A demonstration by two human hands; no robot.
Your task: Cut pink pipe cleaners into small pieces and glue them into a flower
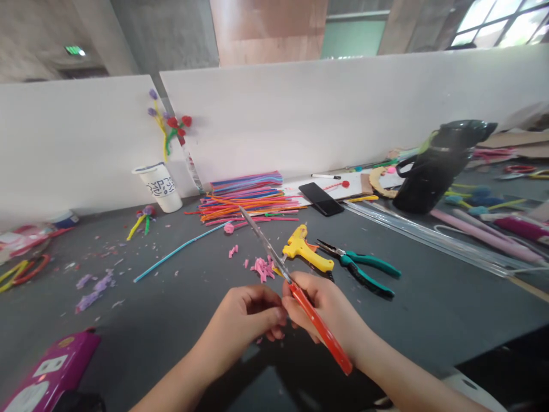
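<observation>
My right hand [337, 312] is closed around a pair of red-handled scissors [321, 329], whose blades point up and away to the left. Close beside it, my left hand [242, 317] is curled with thumb and fingertips pressed together; whatever is in that pinch is hidden or too small to make out. The fingertips of both hands nearly meet. Just beyond them lies a small heap of cut pink pieces [262, 269]. A yellow glue gun [306, 249] rests behind the right hand, and teal-handled pliers [369, 269] lie to its right.
Bundled pipe cleaners [249, 200] lie at the back, near a phone [321, 199]. A blue pipe cleaner [178, 252] stretches left of them. A white paper cup [159, 187] stands by the partition [300, 114]. A black jug [433, 171] is at right, a magenta device [55, 372] front left.
</observation>
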